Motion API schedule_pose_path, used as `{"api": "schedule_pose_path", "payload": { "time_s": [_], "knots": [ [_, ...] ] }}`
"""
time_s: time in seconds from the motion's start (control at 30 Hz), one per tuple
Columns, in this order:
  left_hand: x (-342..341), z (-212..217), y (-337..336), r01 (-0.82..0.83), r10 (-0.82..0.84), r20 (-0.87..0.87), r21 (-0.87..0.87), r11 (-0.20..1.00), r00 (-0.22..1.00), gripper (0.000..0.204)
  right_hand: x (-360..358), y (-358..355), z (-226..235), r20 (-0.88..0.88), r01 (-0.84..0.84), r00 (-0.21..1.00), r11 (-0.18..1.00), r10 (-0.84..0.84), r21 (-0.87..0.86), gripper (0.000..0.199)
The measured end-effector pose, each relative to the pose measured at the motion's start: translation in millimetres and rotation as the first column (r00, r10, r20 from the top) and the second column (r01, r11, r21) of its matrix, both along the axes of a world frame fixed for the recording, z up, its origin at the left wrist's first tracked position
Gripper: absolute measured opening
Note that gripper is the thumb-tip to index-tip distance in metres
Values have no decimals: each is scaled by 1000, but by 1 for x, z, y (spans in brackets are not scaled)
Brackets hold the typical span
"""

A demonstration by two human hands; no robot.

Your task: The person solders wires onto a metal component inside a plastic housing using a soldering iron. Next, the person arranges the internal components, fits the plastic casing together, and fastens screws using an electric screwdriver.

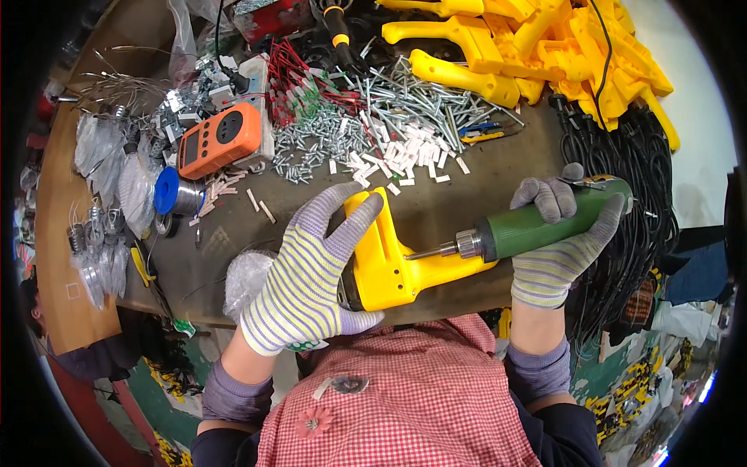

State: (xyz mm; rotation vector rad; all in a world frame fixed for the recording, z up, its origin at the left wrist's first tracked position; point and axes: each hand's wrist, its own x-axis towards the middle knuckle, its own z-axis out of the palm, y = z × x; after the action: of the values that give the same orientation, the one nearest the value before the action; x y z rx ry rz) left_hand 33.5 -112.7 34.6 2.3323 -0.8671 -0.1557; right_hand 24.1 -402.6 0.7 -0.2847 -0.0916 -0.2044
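Note:
In a striped glove, my left hand point(315, 268) is closed around a yellow plastic tool housing point(387, 261), whose handle points to the right. A black part shows at the housing's lower left, partly covered by my palm. My right hand point(556, 241), gloved too, grips a green electric screwdriver point(537, 229) lying nearly level. The screwdriver's metal bit point(432, 251) points left and meets the yellow housing near where the handle joins the body; whether it sits on a screw I cannot tell. Both things are held above the table's near edge.
Screws point(319, 136) and white sleeves point(408, 148) lie piled beyond my hands. An orange meter point(219, 140) and a blue solder spool point(166, 191) stand at left. Yellow housings point(537, 47) are heaped at far right, above black cables point(630, 171). Bagged parts point(101, 148) line the left edge.

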Motion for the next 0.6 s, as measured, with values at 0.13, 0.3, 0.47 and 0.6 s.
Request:
{"api": "schedule_pose_path", "payload": {
  "time_s": [0.13, 0.3, 0.47, 0.6],
  "knots": [
    [1, -3, 2, 7, -7, 4, -20, 1000, 1000, 110, -1, 3, -1, -54, 16, 998, 1000, -14, 25, 59],
    [2, -1, 2, 11, -11, 5, -23, 1000, 1000, 109, 0, 2, -7, -66, 20, 998, 998, -16, 65, 57],
    [3, 0, 3, 26, -26, 16, 1, 1000, 1000, 107, 0, 7, -3, -111, 12, 994, 996, -2, 90, 56],
    [0, 1, 6, -2, 2, -5, -30, 1000, 1000, 108, 1, 6, -2, -132, 13, 991, 996, 0, 93, 57]
  ]
}}
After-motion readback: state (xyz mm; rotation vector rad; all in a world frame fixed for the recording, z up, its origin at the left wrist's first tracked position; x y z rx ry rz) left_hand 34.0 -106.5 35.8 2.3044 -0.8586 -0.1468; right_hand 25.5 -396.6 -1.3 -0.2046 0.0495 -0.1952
